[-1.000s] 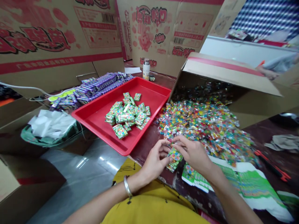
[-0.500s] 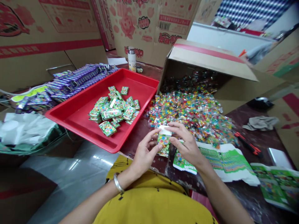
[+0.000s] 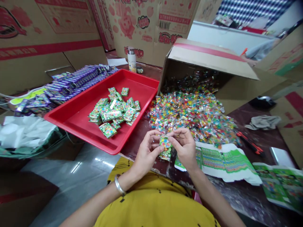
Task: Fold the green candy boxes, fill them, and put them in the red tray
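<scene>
Between my hands is a small green candy box [image 3: 166, 150] with a colourful print, held above the table's front edge. My left hand [image 3: 148, 150] grips it from the left, thumb on its printed face. My right hand [image 3: 183, 145] is closed at its upper right corner, thumb and fingers pinching the top end. The white top flap is largely hidden by the fingers. Just right of the box, partly under my right hand, lie flat green cartons [image 3: 213, 159] in overlapping rows. Beyond my hands spreads a heap of clear candy packets [image 3: 189, 113] with multicoloured sweets.
A red tray [image 3: 78, 126] at left holds several green boxes [image 3: 115, 110]. Purple boxes [image 3: 80, 78] are lined up behind it. An open cardboard carton [image 3: 208, 53] lies on its side. A thermos [image 3: 132, 60], red-handled tool [image 3: 251, 143] and grey cloth [image 3: 263, 122] are around the table.
The white flap stood up from the box's top before; now it is folded down or covered by my fingers. My right hand has closed in on the box's top.
</scene>
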Tool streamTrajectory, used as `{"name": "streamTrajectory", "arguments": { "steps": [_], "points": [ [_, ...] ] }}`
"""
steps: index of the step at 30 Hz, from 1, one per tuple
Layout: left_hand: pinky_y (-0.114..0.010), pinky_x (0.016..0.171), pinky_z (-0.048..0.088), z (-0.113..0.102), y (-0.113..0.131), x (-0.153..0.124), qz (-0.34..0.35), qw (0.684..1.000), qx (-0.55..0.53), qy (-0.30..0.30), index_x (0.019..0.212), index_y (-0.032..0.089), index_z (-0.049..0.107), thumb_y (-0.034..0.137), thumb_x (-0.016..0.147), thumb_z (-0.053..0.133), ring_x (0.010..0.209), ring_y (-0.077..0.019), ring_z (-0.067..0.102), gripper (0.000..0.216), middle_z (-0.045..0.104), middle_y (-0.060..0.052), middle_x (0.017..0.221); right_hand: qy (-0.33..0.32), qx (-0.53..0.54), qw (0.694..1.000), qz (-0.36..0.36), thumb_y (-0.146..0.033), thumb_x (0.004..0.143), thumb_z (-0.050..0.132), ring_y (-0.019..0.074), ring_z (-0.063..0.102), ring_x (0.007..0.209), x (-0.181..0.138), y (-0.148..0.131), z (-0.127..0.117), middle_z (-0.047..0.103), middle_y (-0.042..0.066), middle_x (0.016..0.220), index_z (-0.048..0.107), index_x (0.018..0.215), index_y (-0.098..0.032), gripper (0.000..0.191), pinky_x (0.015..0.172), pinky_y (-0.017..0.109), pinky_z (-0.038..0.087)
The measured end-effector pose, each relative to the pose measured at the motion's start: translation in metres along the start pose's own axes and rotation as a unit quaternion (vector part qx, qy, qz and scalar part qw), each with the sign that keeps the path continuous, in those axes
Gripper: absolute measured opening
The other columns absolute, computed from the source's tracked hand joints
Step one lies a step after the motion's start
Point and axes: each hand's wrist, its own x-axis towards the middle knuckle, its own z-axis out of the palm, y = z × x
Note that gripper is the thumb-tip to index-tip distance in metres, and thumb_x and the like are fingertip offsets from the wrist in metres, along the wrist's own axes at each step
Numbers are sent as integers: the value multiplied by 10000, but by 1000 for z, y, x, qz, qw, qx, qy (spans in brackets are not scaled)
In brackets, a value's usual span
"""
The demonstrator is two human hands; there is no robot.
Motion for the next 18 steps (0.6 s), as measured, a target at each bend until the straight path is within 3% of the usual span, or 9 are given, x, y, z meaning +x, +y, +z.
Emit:
{"name": "streamTrajectory", "arguments": {
  "steps": [5, 8, 11, 15, 18],
  "points": [
    [-249, 805, 506, -2, 0, -1, 16, 1000, 24, -1, 1153, 242, 475, 173, 873, 636, 921, -137, 589, 330, 561, -23, 1037, -53, -10, 998, 24, -282, 810, 747, 158, 606, 822, 7, -5, -3, 633, 9, 862, 623, 794, -213, 143, 733, 271, 486],
    [-295, 885, 512, -5, 1, -2, 37, 997, 74, -13, 1229, 252, 485, 165, 889, 605, 1009, -167, 588, 371, 556, -40, 1083, -65, -36, 994, 82, -290, 777, 781, 153, 597, 773, 13, -9, -8, 646, 6, 837, 660, 837, -207, 159, 706, 268, 472],
    [-314, 891, 517, -9, 3, -3, 38, 992, 116, -33, 1316, 267, 476, 156, 897, 586, 1001, -177, 602, 447, 573, -51, 1106, -80, -45, 991, 95, -312, 799, 760, 146, 574, 725, 19, -11, -13, 633, 5, 775, 657, 757, -192, 164, 679, 266, 452],
    [-323, 865, 532, -11, 7, -4, 20, 991, 121, -49, 1379, 274, 459, 168, 911, 564, 993, -187, 617, 492, 596, -65, 1170, -102, -56, 992, 57, -287, 826, 733, 151, 579, 747, 20, -12, -12, 624, 7, 792, 637, 730, -191, 166, 690, 276, 453],
    [-313, 904, 519, -9, 8, -5, 18, 991, 126, -46, 1326, 260, 532, 171, 913, 565, 1052, -191, 609, 424, 588, -66, 1283, -113, -108, 988, -15, -262, 895, 646, 165, 602, 817, 13, -16, -7, 645, 29, 869, 628, 718, -194, 190, 759, 302, 466]
  ]
}}
